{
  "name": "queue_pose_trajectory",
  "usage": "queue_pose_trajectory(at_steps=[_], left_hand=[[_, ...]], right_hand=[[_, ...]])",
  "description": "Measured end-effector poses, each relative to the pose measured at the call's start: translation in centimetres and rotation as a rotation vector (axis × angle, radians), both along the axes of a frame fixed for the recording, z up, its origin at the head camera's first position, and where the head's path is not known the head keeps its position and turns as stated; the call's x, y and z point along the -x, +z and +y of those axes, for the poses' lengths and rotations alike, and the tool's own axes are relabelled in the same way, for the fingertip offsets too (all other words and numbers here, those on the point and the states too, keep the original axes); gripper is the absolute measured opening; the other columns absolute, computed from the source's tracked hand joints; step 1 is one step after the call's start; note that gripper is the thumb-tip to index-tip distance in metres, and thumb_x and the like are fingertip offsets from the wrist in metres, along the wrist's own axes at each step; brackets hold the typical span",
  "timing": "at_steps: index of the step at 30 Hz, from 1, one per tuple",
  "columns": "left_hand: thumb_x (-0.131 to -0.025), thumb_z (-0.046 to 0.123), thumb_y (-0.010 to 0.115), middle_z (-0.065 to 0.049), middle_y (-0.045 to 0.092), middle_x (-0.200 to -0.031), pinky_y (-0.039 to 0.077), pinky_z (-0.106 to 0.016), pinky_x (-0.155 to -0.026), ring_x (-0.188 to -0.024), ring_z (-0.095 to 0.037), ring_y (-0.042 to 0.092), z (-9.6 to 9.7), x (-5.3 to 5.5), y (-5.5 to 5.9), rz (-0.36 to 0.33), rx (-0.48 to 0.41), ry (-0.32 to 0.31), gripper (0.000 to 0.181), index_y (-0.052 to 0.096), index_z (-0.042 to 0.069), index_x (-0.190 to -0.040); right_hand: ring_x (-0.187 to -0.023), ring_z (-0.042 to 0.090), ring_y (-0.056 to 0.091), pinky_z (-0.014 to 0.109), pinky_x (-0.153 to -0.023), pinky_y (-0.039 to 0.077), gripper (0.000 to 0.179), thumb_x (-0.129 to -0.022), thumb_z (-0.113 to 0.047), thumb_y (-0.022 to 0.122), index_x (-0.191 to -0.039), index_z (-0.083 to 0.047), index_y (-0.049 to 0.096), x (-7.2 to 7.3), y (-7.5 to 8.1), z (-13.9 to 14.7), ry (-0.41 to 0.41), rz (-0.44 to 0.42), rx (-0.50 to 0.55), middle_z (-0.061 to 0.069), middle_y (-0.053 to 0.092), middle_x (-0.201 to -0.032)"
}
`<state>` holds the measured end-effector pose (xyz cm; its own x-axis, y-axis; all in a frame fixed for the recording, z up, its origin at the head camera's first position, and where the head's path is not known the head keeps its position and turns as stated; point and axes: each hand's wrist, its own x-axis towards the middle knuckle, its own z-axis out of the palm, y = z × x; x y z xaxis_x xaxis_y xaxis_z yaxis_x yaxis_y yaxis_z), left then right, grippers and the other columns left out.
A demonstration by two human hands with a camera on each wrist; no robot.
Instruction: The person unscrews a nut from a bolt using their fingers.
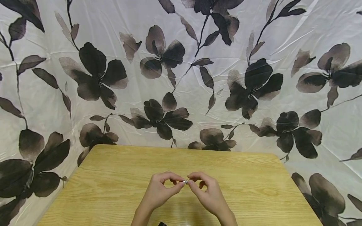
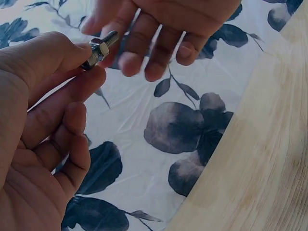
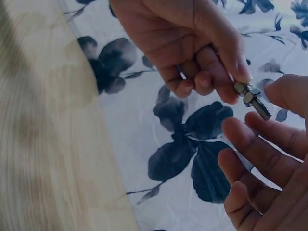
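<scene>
In the left wrist view, my left hand (image 2: pixel 53 96) pinches a small silver bolt (image 2: pixel 113 37) by its head end, between thumb and index finger. A hex nut (image 3: pixel 251 98) sits partway along the bolt's shank, and the threaded end sticks out past it toward my right hand (image 3: pixel 269 159). The right thumb and index finger stand on either side of that threaded end, with gaps visible in the right wrist view. From the head view, both the left hand (image 1: pixel 158 190) and right hand (image 1: pixel 207 193) meet over the table, fingertips close together around the bolt.
Below the hands lies a wooden table (image 1: pixel 113 175) with light yellow grain. A small black object (image 1: pixel 162 223) shows at the bottom edge of the head view. Behind and beside the table hangs white cloth (image 1: pixel 198 94) with dark flower prints.
</scene>
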<state>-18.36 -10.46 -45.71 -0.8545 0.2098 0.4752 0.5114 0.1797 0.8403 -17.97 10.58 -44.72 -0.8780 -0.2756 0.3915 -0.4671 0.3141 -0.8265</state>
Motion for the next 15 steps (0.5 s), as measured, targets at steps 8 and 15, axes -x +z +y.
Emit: queue_pose_trajectory(at_steps=[8,15], left_hand=[[-0.090,0.014,0.081,0.002,0.078,-0.091,0.055,-0.032,-0.078,-0.083,-0.010,0.066,0.03,0.11,0.11,0.023,0.017,-0.002,0.010,0.081,0.023,-0.094],[-0.090,0.009,0.080,0.010,0.076,-0.090,0.055,-0.032,-0.078,-0.081,-0.010,0.065,0.06,0.05,0.00,0.000,0.006,0.006,0.014,0.081,0.023,-0.093]], right_hand=[[-0.082,0.006,0.067,0.026,-0.068,0.051,0.007,-0.099,-0.017,0.070,-0.101,-0.022,0.076,0.19,-0.16,-0.01,0.034,0.059,0.020,-0.003,0.077,-0.091],[-0.088,0.008,0.067,0.029,-0.069,0.051,0.013,-0.094,-0.014,0.076,-0.101,-0.025,0.074,0.03,-0.15,-0.03,0.043,0.059,0.045,-0.006,0.075,-0.097]])
